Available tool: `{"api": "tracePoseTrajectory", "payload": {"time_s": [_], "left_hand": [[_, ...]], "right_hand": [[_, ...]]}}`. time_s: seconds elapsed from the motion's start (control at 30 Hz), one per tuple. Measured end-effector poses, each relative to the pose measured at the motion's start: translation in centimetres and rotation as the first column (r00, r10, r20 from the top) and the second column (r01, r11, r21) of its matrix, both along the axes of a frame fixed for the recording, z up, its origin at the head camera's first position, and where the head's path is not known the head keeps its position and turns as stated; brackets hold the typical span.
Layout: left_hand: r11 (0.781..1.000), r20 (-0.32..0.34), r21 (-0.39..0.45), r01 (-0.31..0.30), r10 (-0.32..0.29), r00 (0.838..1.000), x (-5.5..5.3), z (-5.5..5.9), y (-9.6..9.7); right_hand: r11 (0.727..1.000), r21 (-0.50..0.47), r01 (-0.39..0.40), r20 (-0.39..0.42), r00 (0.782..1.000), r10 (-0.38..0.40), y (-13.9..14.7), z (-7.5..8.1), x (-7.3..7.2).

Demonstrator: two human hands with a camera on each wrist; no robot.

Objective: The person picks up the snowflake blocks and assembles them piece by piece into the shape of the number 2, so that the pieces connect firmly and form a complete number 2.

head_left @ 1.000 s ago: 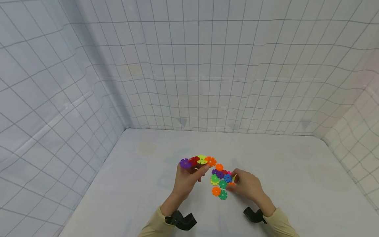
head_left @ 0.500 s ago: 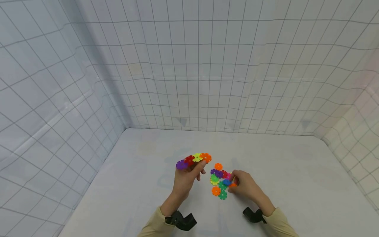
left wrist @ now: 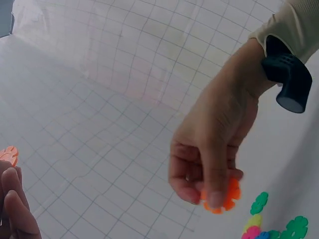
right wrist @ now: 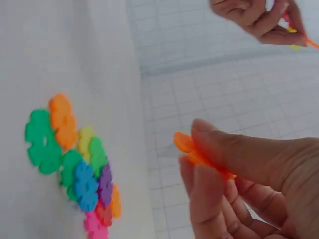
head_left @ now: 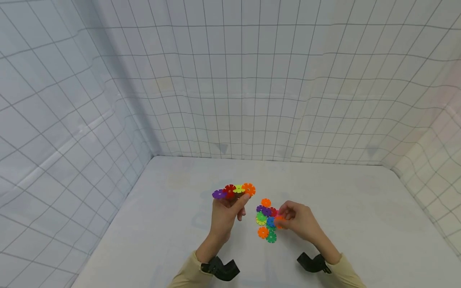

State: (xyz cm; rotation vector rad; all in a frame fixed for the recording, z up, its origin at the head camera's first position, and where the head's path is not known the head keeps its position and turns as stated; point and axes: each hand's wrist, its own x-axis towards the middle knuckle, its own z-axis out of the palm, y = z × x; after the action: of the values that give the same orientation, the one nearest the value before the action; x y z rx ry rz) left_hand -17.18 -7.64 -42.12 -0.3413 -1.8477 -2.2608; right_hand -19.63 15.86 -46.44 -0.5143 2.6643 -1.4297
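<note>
My left hand (head_left: 222, 220) grips a row of joined flower-shaped plastic discs. The row runs from a purple disc (head_left: 219, 194) through a red disc (head_left: 229, 191) and a yellow disc (head_left: 239, 189) to an orange disc (head_left: 248, 189) by my thumb. My right hand (head_left: 301, 221) pinches a single orange disc (left wrist: 232, 195) between thumb and fingers, raised off the table in the right wrist view. Loose discs lie just left of that hand, among them a blue disc (right wrist: 85, 186), a green disc (right wrist: 44, 142) and another orange disc (head_left: 263, 232). Fingers partly cover the pinched disc.
The white table (head_left: 173, 232) spreads out around the pile. Behind it rises a white sheet with a grid pattern (head_left: 230, 100), and similar sheets stand on both sides. A black wrist camera (head_left: 221, 269) sits on each wrist.
My right hand has picked an orange disc up from the pile's right side, and the blue disc has shifted left. My left hand has carried its row slightly left and away.
</note>
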Motion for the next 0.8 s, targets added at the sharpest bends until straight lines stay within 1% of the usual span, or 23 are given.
{"api": "tracePoseTrajectory", "payload": {"time_s": [0.03,0.07,0.1,0.17,0.23,0.3,0.37,0.43,0.47,0.53,0.6,0.67,0.8], "left_hand": [[1.000,0.003,-0.004,0.006,-0.006,1.000,0.0,-0.1,0.0],[1.000,0.005,-0.006,0.013,-0.013,1.000,-0.1,-0.1,0.1],[1.000,0.005,-0.014,0.020,-0.019,1.000,-0.1,-0.2,0.1],[0.999,-0.001,-0.039,0.034,-0.035,0.999,-0.1,-0.3,0.2],[0.996,-0.007,-0.066,0.055,-0.056,0.998,-0.2,-0.4,0.3],[0.993,-0.013,-0.079,0.086,-0.088,0.996,-0.2,-0.6,0.4],[0.988,-0.009,-0.104,0.117,-0.119,0.993,-0.3,-0.9,0.5],[0.982,-0.005,-0.123,0.146,-0.148,0.989,-0.3,-1.1,0.5],[0.978,-0.004,-0.136,0.158,-0.160,0.987,-0.4,-1.2,0.6],[0.971,-0.004,-0.165,0.175,-0.178,0.984,-0.4,-1.4,0.6],[0.963,-0.007,-0.189,0.190,-0.195,0.981,-0.4,-1.5,0.7],[0.956,-0.014,-0.211,0.206,-0.213,0.977,-0.3,-1.4,0.7],[0.945,-0.045,-0.232,0.232,-0.248,0.968,-0.3,-1.4,0.8]], "right_hand": [[0.997,-0.079,0.007,0.027,1.000,-0.005,0.0,0.5,0.2],[0.987,-0.163,0.014,0.054,0.999,-0.005,-0.1,1.0,0.4],[0.969,-0.246,0.023,0.083,0.997,-0.003,-0.1,1.4,0.7],[0.916,-0.399,0.031,0.120,0.993,0.019,-0.3,2.3,1.1],[0.849,-0.527,0.037,0.154,0.987,0.052,-0.5,3.1,1.6],[0.787,-0.616,0.031,0.179,0.978,0.102,-0.6,3.6,2.0],[0.732,-0.681,0.017,0.205,0.964,0.170,-0.8,4.1,2.4],[0.686,-0.727,-0.007,0.220,0.945,0.242,-0.9,4.5,2.7],[0.671,-0.741,-0.019,0.225,0.935,0.275,-1.0,4.7,2.9],[0.647,-0.762,-0.030,0.238,0.916,0.323,-1.1,5.0,3.2],[0.637,-0.770,-0.030,0.247,0.907,0.341,-1.2,5.2,3.5],[0.637,-0.771,-0.009,0.262,0.907,0.330,-1.4,5.3,3.7],[0.645,-0.762,0.051,0.287,0.920,0.266,-1.5,5.5,4.1]]}}
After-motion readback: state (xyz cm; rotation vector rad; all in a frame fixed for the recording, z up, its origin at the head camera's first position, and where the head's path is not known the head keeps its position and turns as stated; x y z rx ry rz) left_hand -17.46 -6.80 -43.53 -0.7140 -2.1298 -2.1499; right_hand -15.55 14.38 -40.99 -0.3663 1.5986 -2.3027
